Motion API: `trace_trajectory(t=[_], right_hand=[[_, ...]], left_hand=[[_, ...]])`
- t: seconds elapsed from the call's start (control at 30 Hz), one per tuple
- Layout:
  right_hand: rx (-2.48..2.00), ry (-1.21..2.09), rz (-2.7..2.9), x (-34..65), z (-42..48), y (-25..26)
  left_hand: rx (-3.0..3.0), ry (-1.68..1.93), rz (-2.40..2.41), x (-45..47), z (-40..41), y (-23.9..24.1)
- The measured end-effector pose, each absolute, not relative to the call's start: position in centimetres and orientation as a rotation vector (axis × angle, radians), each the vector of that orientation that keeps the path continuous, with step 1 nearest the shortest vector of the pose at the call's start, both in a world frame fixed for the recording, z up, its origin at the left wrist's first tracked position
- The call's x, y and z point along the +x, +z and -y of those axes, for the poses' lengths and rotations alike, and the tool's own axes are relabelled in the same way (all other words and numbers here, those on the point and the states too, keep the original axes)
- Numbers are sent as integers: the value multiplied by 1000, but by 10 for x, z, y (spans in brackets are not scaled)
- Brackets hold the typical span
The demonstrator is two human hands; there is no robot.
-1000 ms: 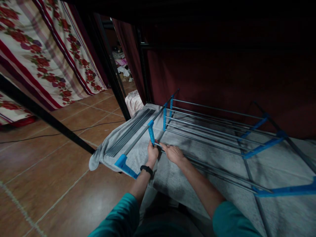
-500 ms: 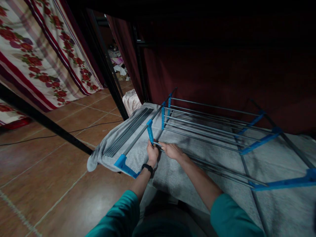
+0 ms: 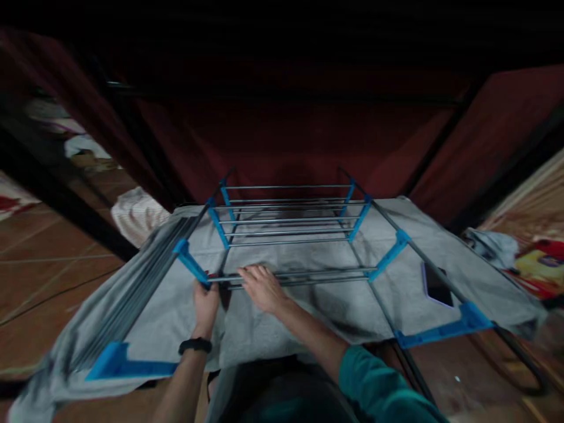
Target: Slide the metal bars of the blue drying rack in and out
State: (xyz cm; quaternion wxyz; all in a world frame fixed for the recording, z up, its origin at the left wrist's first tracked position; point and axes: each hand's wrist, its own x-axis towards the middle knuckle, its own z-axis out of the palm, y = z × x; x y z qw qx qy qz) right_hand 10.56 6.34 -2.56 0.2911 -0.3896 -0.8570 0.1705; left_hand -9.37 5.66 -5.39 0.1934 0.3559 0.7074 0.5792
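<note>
A metal rack (image 3: 291,220) of thin grey rods and blue plastic brackets lies on a grey cloth (image 3: 335,305) on the floor. My left hand (image 3: 205,304), with a black wristband, is closed round the left blue bracket (image 3: 190,262) where the front rods meet it. My right hand (image 3: 261,286) rests with curled fingers on the front rods (image 3: 308,276), just right of that bracket. The picture is smeared by motion.
A dark phone (image 3: 436,284) lies on the cloth at the right. A bundle of loose rods (image 3: 132,294) lies along the cloth's left edge. Dark red curtains (image 3: 282,129) and black frame posts stand behind. Brown tiled floor (image 3: 39,264) is at the left, coloured cloth at the far right.
The view has swung to the right, so the rack now sits centred and the phone shows. Both hands stay on the front rods and bracket; the right hand has shifted slightly along the rods.
</note>
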Motion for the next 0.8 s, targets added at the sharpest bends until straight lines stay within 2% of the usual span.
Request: trace_trajectory(t=[0.23,0.4,0.6,0.8], right_hand=[[-1623,293,1299,279,-3,-96],[-1765,136,874,396,0,-109],[-1640,339,900,419,-28,-92],[-1681,333,879,406,-33,-82]], left_hand=[[1009,1699,-1870,-107,-63,-59],[1006,1669,-1973,-106,-72,-61],[1062,1680,-1986,-103,-71,-60],[1017,1719,-1974,-103,-73,-67]])
